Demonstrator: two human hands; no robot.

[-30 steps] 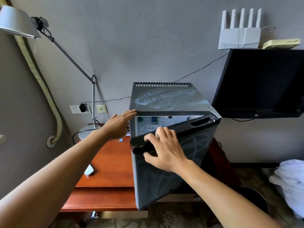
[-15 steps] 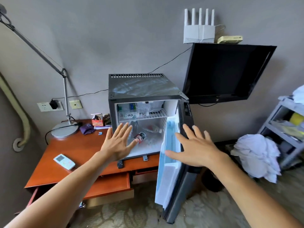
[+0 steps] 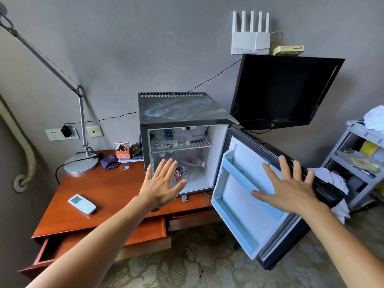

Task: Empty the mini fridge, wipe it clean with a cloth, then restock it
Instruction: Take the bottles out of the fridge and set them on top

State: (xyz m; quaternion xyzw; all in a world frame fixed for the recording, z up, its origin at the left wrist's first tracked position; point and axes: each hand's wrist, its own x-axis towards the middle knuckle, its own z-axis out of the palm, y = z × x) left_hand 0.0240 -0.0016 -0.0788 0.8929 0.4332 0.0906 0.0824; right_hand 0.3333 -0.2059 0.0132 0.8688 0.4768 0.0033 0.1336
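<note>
The dark grey mini fridge (image 3: 182, 110) stands on the wooden desk (image 3: 108, 190), its door (image 3: 247, 206) swung wide to the right. Clear bottles (image 3: 166, 144) lie on the wire shelf (image 3: 199, 143); a red-labelled can (image 3: 179, 172) and another bottle (image 3: 194, 162) lie on the floor of the fridge. My left hand (image 3: 161, 183) hovers with spread fingers in front of the lower compartment, holding nothing. My right hand (image 3: 291, 188) is spread flat over the door's inner side, fingertips at its dark outer edge.
A remote (image 3: 81, 204), a purple cloth (image 3: 109, 162), a small orange box (image 3: 123, 151) and a lamp base (image 3: 81, 166) sit on the desk. A desk drawer (image 3: 104, 240) stands open. A TV (image 3: 284, 90) hangs to the right; white linen (image 3: 336, 183) and a grey cart (image 3: 361, 161) stand beyond the door.
The fridge door went from barely ajar to fully open. My right hand let go of the door handle and now lies spread on the door; my left hand left the fridge's top corner.
</note>
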